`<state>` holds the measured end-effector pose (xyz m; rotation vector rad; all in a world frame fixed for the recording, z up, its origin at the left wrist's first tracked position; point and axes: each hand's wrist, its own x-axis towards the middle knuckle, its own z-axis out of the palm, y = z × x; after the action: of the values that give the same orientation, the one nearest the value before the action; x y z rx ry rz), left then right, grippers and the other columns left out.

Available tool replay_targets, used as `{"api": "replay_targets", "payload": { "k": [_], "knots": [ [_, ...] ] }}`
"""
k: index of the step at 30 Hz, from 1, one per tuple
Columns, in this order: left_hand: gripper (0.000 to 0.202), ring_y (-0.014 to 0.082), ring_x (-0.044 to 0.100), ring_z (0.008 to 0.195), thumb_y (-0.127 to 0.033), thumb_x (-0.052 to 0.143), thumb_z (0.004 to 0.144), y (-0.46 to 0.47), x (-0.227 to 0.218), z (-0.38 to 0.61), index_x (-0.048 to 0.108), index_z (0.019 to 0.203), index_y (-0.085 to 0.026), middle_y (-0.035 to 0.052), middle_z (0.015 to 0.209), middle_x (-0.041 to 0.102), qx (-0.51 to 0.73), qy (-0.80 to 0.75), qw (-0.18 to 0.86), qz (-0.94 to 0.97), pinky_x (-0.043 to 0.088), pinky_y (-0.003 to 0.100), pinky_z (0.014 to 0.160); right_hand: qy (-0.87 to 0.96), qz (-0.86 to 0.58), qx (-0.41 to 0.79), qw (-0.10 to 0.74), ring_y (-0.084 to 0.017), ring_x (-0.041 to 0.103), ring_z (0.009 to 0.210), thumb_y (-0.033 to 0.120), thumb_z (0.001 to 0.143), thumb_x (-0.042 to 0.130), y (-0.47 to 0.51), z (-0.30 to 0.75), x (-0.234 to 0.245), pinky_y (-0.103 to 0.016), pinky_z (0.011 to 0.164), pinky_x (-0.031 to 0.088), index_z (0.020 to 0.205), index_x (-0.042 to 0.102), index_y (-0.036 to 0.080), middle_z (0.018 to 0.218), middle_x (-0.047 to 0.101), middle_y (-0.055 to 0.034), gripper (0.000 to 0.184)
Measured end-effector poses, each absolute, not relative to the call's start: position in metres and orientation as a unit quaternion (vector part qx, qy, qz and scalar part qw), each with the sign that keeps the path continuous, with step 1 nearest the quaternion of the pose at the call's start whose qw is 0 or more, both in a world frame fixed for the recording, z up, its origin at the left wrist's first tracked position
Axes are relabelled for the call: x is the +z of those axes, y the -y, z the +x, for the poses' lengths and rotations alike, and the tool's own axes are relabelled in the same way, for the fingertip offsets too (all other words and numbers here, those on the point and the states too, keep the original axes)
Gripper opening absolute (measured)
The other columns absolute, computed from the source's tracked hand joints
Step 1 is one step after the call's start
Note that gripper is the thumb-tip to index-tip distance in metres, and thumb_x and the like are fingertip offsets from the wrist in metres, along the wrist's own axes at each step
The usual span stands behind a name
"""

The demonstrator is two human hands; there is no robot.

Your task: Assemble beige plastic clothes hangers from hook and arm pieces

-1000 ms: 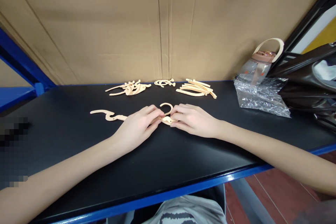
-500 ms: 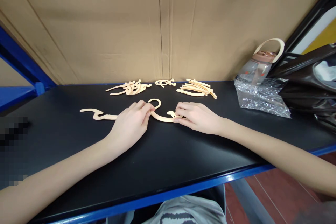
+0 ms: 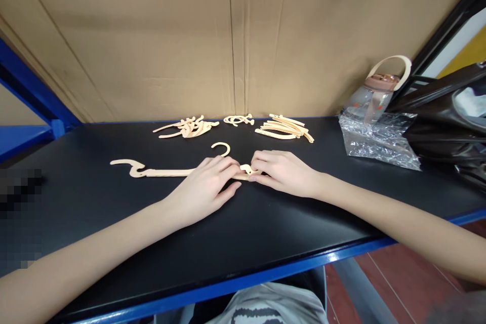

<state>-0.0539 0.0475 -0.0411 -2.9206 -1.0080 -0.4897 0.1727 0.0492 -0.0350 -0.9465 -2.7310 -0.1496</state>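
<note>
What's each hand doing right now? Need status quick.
Left hand: over the cream strip, thumb apart from index finger; whether it grips can't be told.
Right hand: closed, holding the small curved piece.

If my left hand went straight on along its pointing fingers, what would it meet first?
Probably the small, cream, curved, plastic-looking end piece just beyond the left hand's fingertips, with the right hand right behind it. Depth is unclear, so they may already touch.
</note>
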Motion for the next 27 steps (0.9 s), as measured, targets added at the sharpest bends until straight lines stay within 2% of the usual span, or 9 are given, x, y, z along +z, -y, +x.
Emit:
{"api": "replay_targets", "payload": {
  "k": [5,13,16,20,27],
  "knots": [
    [0.019,0.0194,0.055,0.095,-0.026,0.04,0.095,-0.0495,-0.0416,-0.0545,0.057,0.09,-0.021,0.0025,0.097,0.062,-0.161,0.313,-0.004,-0.936,0.04,0.034,0.083,0.938,-0.32,-0.033,0.13,-0.015,0.056,0.079,0.036,0.099,0.038,-0.0473,0.1719,-0.0345,-0.028,0.075,0.043,0.089,0.06,0.016,0.091,0.059,-0.0053,0.032],
    [0.017,0.017,0.054,0.074,-0.02,0.038,0.091,-0.0491,-0.0384,-0.0561,0.055,0.087,-0.019,0.001,0.086,0.059,-0.171,0.398,0.001,-0.901,0.038,0.033,0.071,0.935,-0.32,-0.014,0.149,-0.014,0.057,0.079,0.035,0.098,0.041,-0.0492,0.1741,-0.0348,-0.026,0.072,0.041,0.088,0.06,0.016,0.089,0.059,-0.0037,0.028],
    [0.016,0.0178,0.054,0.077,-0.022,0.039,0.091,-0.0508,-0.0375,-0.0569,0.055,0.089,-0.019,0.0011,0.085,0.059,-0.179,0.404,-0.01,-0.897,0.039,0.034,0.074,0.934,-0.324,-0.01,0.148,-0.014,0.057,0.078,0.034,0.098,0.042,-0.0487,0.174,-0.0345,-0.026,0.071,0.04,0.086,0.061,0.016,0.088,0.059,-0.0035,0.028],
    [0.017,0.0185,0.056,0.088,-0.036,0.049,0.091,-0.0494,-0.0372,-0.0562,0.058,0.096,-0.022,0.001,0.095,0.061,-0.161,0.336,-0.049,-0.927,0.039,0.034,0.082,0.934,-0.328,-0.012,0.143,-0.014,0.057,0.078,0.033,0.098,0.041,-0.048,0.174,-0.0344,-0.026,0.07,0.04,0.087,0.061,0.016,0.088,0.059,-0.0033,0.028],
    [0.026,0.0173,0.053,0.089,-0.032,0.035,0.099,-0.0447,-0.0388,-0.0546,0.059,0.101,-0.023,0.0027,0.099,0.059,-0.128,0.29,-0.05,-0.947,0.041,0.029,0.073,0.932,-0.333,-0.003,0.144,-0.014,0.057,0.078,0.036,0.099,0.039,-0.0489,0.1727,-0.0343,-0.026,0.07,0.041,0.087,0.062,0.016,0.088,0.059,-0.0035,0.032]
  ]
}}
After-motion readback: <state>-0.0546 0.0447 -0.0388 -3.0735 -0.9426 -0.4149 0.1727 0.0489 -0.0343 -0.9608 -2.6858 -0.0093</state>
